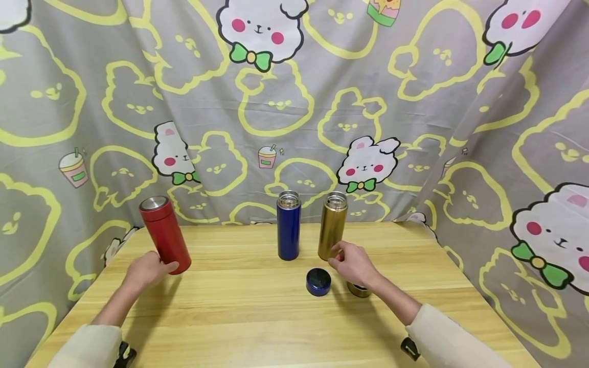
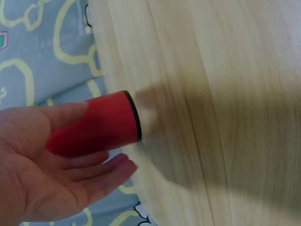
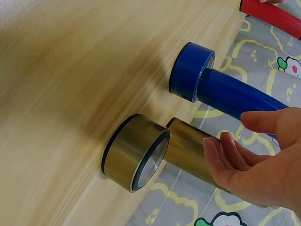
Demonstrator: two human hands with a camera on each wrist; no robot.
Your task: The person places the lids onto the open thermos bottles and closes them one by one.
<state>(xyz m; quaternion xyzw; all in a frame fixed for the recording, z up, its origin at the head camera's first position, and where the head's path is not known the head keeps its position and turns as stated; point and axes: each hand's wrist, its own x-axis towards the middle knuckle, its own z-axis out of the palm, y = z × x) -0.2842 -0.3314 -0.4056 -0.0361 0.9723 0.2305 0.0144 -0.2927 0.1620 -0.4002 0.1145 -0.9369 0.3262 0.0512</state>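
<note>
A red thermos bottle (image 1: 166, 235) with its cap on stands at the left of the table. My left hand (image 1: 148, 270) is at its lower part, thumb across the front in the head view. In the left wrist view that hand's fingers (image 2: 106, 176) extend loosely beside the bottle, slightly bent. My right hand (image 1: 353, 263) is near the lower part of a gold thermos bottle (image 1: 332, 225), whose lid is off. Its fingers are relaxed and parted from the thumb. Beneath this hand sits the gold lid (image 3: 134, 150), partly hidden in the head view.
A blue thermos bottle (image 1: 288, 230), also without its lid, stands left of the gold one. Its blue lid (image 1: 318, 282) lies on the wooden table (image 1: 239, 317) in front. A patterned curtain (image 1: 294, 148) hangs behind and along the sides.
</note>
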